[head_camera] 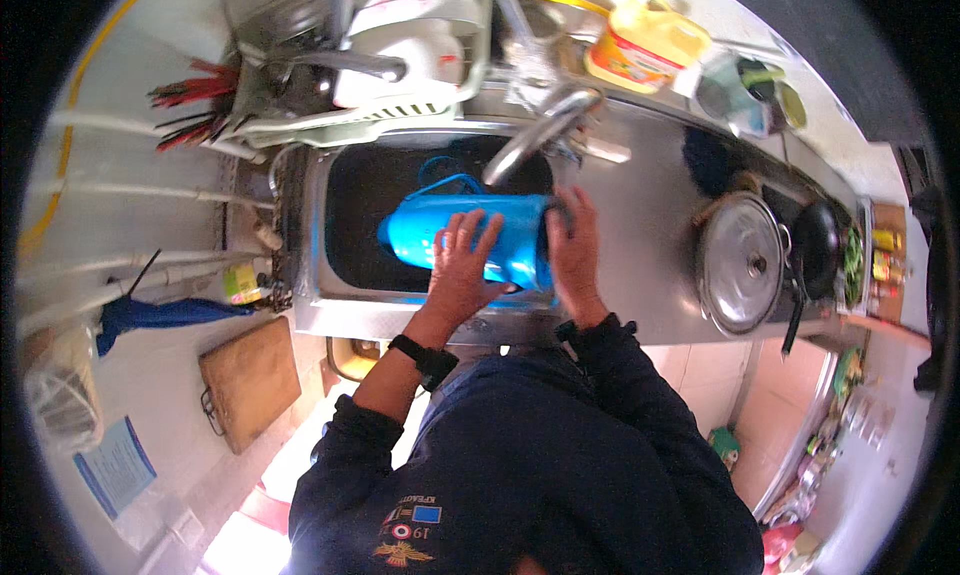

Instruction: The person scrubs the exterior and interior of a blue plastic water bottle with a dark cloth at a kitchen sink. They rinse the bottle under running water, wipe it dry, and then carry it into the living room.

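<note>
A blue thermos flask (pixel 523 234) lies on its side over the stainless steel sink (pixel 375 303). Its narrower top end points left, and the dark base faces right. My left hand (pixel 466 267) grips the near side of the body with the fingers spread across it. At the base end, my right hand (pixel 577 256) holds the rim, its fingertips partly blurred. A blue carrying handle (pixel 450 181) sticks out on the flask's far side. Just beyond the flask, the metal faucet (pixel 529 147) reaches over the sink; I cannot tell whether water runs.
Behind the sink stands a dish rack (pixel 420 114) with white dishes. A yellow plastic jug (pixel 645 39) sits at the back of the steel counter (pixel 637 252). Rightward are a lidded pot (pixel 742 264) and a black wok (pixel 816 249). A cutting board (pixel 251 386) hangs on the left wall.
</note>
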Action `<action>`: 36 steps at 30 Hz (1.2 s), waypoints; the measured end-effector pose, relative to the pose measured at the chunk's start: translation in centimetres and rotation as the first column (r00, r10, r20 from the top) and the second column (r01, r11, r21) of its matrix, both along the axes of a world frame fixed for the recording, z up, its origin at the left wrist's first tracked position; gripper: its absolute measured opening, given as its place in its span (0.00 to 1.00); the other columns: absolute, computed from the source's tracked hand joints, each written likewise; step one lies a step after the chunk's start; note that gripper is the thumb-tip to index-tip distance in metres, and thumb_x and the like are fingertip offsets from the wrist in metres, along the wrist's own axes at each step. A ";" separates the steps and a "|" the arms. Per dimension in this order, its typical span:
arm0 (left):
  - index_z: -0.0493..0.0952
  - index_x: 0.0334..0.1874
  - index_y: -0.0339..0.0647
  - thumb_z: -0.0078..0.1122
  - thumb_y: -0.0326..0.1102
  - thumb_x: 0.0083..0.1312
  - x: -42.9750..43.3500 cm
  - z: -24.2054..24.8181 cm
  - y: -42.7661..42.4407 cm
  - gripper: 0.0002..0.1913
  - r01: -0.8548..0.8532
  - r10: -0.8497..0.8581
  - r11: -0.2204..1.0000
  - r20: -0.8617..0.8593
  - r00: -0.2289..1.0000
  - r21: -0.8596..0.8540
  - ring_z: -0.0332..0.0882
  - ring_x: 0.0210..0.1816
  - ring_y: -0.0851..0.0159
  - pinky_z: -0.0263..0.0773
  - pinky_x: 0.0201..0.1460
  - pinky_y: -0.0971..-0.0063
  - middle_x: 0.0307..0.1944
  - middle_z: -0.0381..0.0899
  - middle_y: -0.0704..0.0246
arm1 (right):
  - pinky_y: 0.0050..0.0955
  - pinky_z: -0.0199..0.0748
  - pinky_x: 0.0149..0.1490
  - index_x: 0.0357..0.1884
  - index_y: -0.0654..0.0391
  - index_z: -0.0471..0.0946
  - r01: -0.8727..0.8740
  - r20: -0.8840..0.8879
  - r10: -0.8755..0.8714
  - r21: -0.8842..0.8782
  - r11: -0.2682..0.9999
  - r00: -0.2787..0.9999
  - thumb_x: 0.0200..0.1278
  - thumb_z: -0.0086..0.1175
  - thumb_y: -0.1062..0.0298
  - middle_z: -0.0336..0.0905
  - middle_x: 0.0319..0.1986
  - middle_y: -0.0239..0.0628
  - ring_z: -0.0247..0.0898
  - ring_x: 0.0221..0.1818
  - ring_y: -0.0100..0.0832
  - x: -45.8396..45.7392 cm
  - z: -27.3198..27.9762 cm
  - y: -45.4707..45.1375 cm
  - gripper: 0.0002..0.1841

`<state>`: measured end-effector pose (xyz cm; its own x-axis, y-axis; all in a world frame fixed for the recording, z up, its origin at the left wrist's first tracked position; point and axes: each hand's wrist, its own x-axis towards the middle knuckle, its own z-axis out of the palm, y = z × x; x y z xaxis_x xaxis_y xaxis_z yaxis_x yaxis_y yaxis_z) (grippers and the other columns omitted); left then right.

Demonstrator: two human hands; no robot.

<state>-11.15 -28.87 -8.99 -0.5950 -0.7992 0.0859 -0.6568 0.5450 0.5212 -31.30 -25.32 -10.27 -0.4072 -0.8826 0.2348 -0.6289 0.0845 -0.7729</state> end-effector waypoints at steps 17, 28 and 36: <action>0.73 0.69 0.33 0.58 0.73 0.62 13.0 -18.8 -9.3 0.48 -0.621 0.792 0.430 0.055 0.607 0.655 0.72 0.69 0.47 0.68 0.71 0.58 0.66 0.75 0.45 | 0.39 0.68 0.67 0.69 0.70 0.69 0.086 0.664 -0.435 0.490 0.868 0.608 0.82 0.40 0.47 0.73 0.64 0.57 0.74 0.60 0.49 -2.2 -5.8 1.9 0.33; 0.63 0.75 0.34 0.71 0.54 0.63 12.2 -19.6 -8.9 0.44 -0.560 0.927 0.145 0.085 0.364 0.816 0.76 0.62 0.53 0.70 0.68 0.60 0.67 0.72 0.49 | 0.44 0.65 0.71 0.74 0.66 0.64 0.004 0.698 -0.445 0.536 0.844 0.561 0.80 0.40 0.41 0.66 0.70 0.58 0.68 0.67 0.51 -1.5 -4.0 3.5 0.37; 0.71 0.70 0.41 0.65 0.59 0.63 13.0 -21.4 -8.7 0.39 -0.339 0.909 0.238 -0.086 0.409 0.910 0.72 0.68 0.46 0.67 0.72 0.54 0.67 0.73 0.47 | 0.42 0.66 0.71 0.74 0.65 0.63 0.020 0.788 -0.505 0.533 0.846 0.352 0.79 0.43 0.41 0.67 0.70 0.52 0.68 0.67 0.47 -1.6 -3.9 4.0 0.38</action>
<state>1.80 -37.60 -30.43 0.1008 -0.7606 -0.6414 -0.0116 -0.6455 0.7637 -32.93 -21.28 -14.18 -0.3807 -0.5810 -0.7194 0.5038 0.5221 -0.6882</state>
